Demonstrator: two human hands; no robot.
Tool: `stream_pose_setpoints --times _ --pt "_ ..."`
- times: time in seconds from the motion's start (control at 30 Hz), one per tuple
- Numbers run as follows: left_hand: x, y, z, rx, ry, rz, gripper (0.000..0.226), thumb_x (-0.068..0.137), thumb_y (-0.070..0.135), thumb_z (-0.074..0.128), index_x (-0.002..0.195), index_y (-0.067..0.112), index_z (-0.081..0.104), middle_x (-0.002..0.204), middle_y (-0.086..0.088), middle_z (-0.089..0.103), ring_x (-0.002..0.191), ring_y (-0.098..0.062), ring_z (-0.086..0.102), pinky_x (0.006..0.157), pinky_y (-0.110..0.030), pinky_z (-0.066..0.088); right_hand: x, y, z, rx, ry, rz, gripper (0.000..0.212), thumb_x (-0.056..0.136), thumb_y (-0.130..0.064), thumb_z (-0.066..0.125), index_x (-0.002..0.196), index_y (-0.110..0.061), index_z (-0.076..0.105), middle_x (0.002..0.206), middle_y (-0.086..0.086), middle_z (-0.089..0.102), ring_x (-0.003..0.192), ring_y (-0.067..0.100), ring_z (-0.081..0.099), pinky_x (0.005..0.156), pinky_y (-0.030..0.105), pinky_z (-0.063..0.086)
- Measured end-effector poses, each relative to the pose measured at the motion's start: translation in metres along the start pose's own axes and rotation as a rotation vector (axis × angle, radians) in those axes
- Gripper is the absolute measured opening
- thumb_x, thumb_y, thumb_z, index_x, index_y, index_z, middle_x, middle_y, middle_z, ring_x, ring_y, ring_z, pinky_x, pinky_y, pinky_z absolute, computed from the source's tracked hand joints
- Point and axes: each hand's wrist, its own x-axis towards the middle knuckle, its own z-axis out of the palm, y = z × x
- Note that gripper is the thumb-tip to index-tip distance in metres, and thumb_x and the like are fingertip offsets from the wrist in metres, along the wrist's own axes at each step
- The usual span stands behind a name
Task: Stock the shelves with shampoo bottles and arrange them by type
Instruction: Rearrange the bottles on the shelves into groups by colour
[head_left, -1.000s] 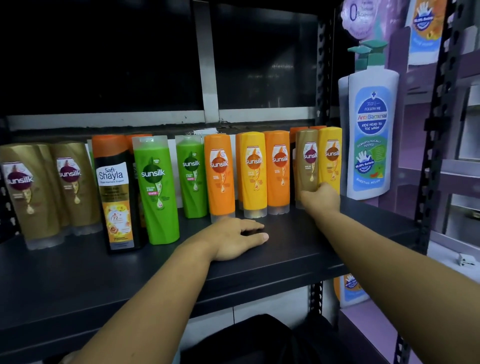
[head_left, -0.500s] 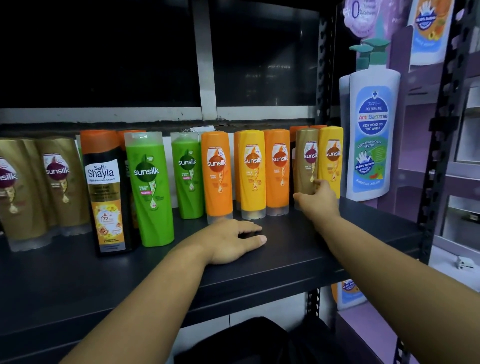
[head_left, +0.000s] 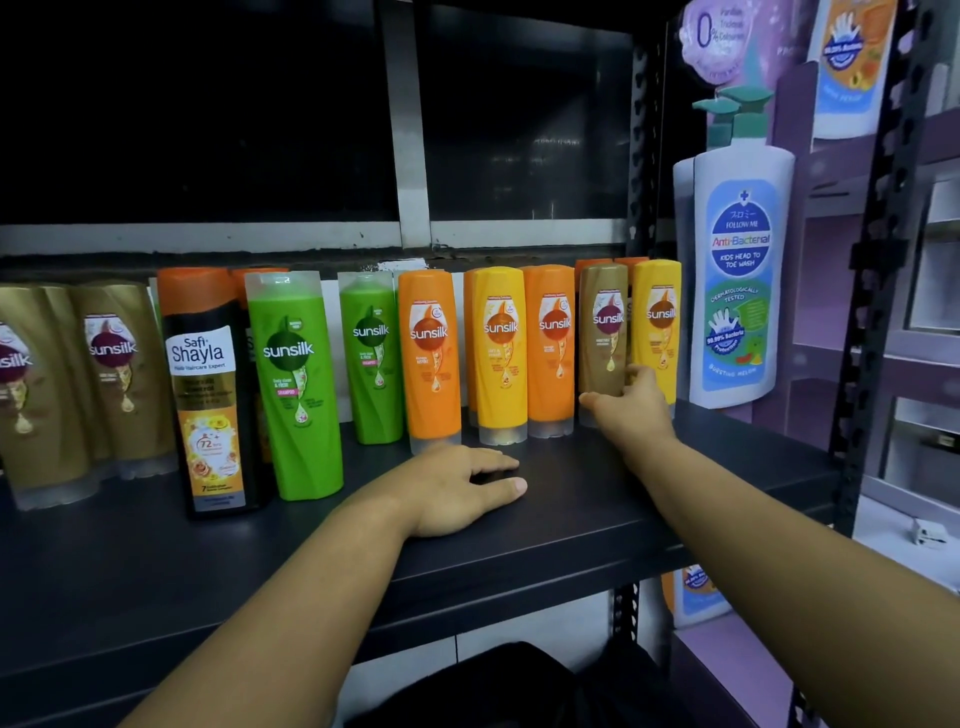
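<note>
Pinching the gold bottle (head_left: 602, 332) near the shelf's (head_left: 597, 519) right edge is the right hand (head_left: 631, 415) (left hand (head_left: 452, 488) rests flat, loose-fingered).

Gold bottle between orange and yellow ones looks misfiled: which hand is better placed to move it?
Right: the right hand grips the gold bottle; the left hand rests on the shelf.
</note>
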Motion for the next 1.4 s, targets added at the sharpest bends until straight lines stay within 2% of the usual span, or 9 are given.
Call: stream_pose_setpoints --times 0.2,0.33,0.43,0.67,0.87,1.03,1.17,1.4 --pt "0.000 0.001 0.000 -0.002 0.003 0.002 0.054 0.097 0.065 0.052 0.147 0.044 0.051 0.159 0.018 0.041 0.144 -0.007 0.040 0.118 -0.030 0.031 0.002 0.000 0.002 -0.010 0.004 0.000 0.074 0.090 -0.029 0.074 0.148 -0.016 0.031 0.141 0.008 0.050 0.130 0.032 0.051 0.099 0.047 0.050" --pt "0.000 0.001 0.000 -0.006 0.003 -0.002 0.054 0.096 0.065 0.052 0.147 0.045 0.051 0.160 0.018 0.040 0.145 -0.007 0.039 0.119 -0.032 0.030 0.003 0.001 0.001 0.009 0.025 0.005 0.073 0.087 -0.026 0.076 0.145 -0.016 0.033 0.139 0.010 0.053 0.127 0.032 0.054 0.098 0.049 0.053" --pt "-0.001 0.002 0.000 -0.009 -0.002 -0.003 0.054 0.097 0.064 0.052 0.147 0.044 0.050 0.160 0.018 0.039 0.145 -0.008 0.038 0.120 -0.032 0.030 0.002 -0.001 0.003 -0.010 -0.021 -0.007 0.074 0.092 -0.027 0.074 0.150 -0.016 0.029 0.144 0.008 0.048 0.133 0.032 0.048 0.103 0.048 0.048" --pt "-0.002 0.003 -0.001 0.000 0.001 0.003 0.055 0.098 0.063 0.052 0.148 0.043 0.050 0.160 0.017 0.039 0.146 -0.008 0.038 0.119 -0.031 0.030 0.004 -0.002 0.003 0.050 -0.047 -0.020 0.079 0.092 -0.027 0.073 0.153 -0.018 0.023 0.148 0.008 0.044 0.137 0.030 0.045 0.106 0.048 0.046" --pt "0.000 0.002 0.000 0.001 0.001 0.003 0.054 0.098 0.063 0.051 0.148 0.043 0.050 0.161 0.017 0.038 0.146 -0.008 0.038 0.118 -0.030 0.029 0.008 -0.002 0.002 0.007 0.038 0.021 0.080 0.084 -0.030 0.080 0.147 -0.019 0.031 0.142 0.011 0.044 0.129 0.033 0.050 0.100 0.055 0.053" --pt "0.001 -0.001 0.000 0.002 0.007 0.016 0.054 0.098 0.063 0.051 0.148 0.043 0.050 0.160 0.018 0.040 0.145 -0.006 0.038 0.115 -0.026 0.028 0.005 -0.002 0.002 0.015 -0.018 -0.016 0.076 0.088 -0.023 0.077 0.148 -0.017 0.030 0.143 0.008 0.048 0.133 0.031 0.050 0.104 0.052 0.050" --pt "0.001 -0.001 0.001 -0.005 0.006 0.013 0.054 0.097 0.064 0.052 0.147 0.044 0.050 0.159 0.019 0.040 0.145 -0.006 0.038 0.115 -0.026 0.029 0.007 -0.001 0.001 -0.019 0.014 -0.013 0.086 0.081 -0.027 0.084 0.147 -0.018 0.030 0.143 0.011 0.048 0.131 0.034 0.052 0.102 0.054 0.051" --pt "0.001 -0.002 0.000 -0.038 0.014 0.010 0.052 0.096 0.064 0.055 0.145 0.045 0.053 0.157 0.018 0.043 0.143 -0.006 0.040 0.113 -0.025 0.030 -0.010 -0.006 -0.007 -0.063 -0.030 -0.046 0.064 0.091 -0.020 0.074 0.142 -0.011 0.037 0.139 0.013 0.053 0.128 0.033 0.053 0.101 0.047 0.049"
